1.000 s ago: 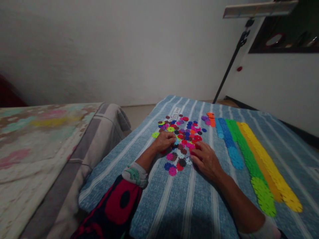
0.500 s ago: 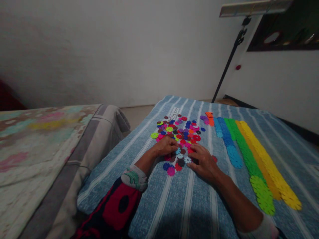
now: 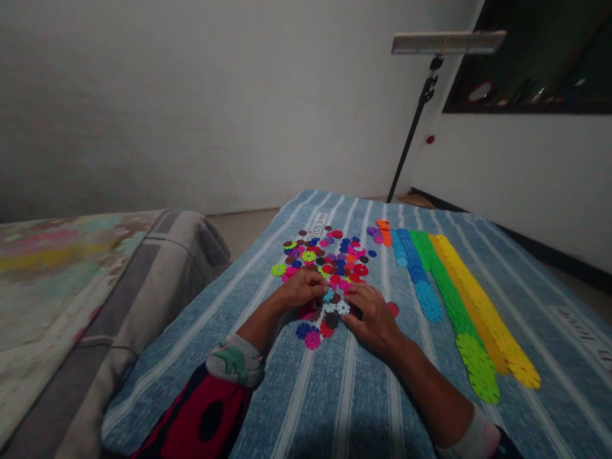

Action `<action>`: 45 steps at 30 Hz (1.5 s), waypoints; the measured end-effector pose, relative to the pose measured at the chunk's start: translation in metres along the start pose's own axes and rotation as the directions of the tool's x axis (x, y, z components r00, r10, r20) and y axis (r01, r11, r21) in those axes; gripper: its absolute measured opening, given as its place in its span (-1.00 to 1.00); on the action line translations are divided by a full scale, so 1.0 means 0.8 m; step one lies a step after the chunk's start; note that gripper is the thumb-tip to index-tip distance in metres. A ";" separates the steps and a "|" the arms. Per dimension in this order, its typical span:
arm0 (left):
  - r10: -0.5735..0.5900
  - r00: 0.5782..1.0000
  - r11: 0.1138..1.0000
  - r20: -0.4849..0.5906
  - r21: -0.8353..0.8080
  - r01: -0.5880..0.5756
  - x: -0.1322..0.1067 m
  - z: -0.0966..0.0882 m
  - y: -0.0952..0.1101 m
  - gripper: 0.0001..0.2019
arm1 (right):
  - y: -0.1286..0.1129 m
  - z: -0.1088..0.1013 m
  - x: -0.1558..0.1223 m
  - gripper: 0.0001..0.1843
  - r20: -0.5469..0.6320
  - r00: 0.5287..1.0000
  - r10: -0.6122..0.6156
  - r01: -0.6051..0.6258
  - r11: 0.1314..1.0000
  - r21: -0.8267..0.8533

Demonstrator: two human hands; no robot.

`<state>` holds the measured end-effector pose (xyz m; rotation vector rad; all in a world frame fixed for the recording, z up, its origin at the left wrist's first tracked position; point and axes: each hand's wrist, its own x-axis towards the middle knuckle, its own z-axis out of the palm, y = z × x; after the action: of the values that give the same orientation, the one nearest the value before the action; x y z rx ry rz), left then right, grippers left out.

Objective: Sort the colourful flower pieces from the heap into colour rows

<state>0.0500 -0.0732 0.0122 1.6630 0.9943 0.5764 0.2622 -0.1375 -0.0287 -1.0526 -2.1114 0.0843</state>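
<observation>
The left hand [image 3: 301, 290] is bare. Just behind its wrist sits a pale grey cuff [image 3: 233, 359] with a green pattern. After that comes a red sleeve [image 3: 201, 421] with black oval spots. The right hand [image 3: 373, 319] is bare too. Far up that arm is a whitish cuff [image 3: 478, 437] with some pink.

Both forearms reach forward; left hand [image 3: 302, 290] loosely curled, right hand [image 3: 371, 315] spread palm-down, close together.
</observation>
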 end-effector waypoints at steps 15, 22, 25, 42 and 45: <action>0.001 0.998 0.997 0.061 -0.082 0.004 -0.006 0.022 0.015 -0.72 | -0.014 -0.004 0.012 -0.90 -0.061 0.985 0.161 -0.147 0.971 0.187; 0.027 1.000 0.998 0.014 -0.055 -0.027 -0.006 0.037 0.015 -0.75 | -0.018 -0.015 0.017 -0.85 0.004 0.964 0.265 -0.259 0.939 0.228; 0.042 0.999 0.998 0.010 -0.040 -0.042 -0.006 0.040 0.014 -0.75 | -0.015 -0.022 0.021 -0.80 0.076 0.966 0.246 -0.254 0.958 0.130; 0.007 1.000 0.991 -0.013 0.135 -0.005 -0.002 -0.010 0.003 -0.79 | 0.179 -0.144 0.060 -0.77 0.058 0.829 0.556 -0.444 0.718 -0.536; -0.002 0.999 0.989 -0.039 0.149 0.008 -0.004 -0.012 0.008 -0.78 | 0.186 -0.137 0.062 -0.77 0.095 0.827 0.554 -0.413 0.713 -0.567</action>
<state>0.0428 -0.0717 0.0213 1.7860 1.0926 0.5438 0.4138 -0.0334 0.0241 -2.0314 -2.0668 -0.1194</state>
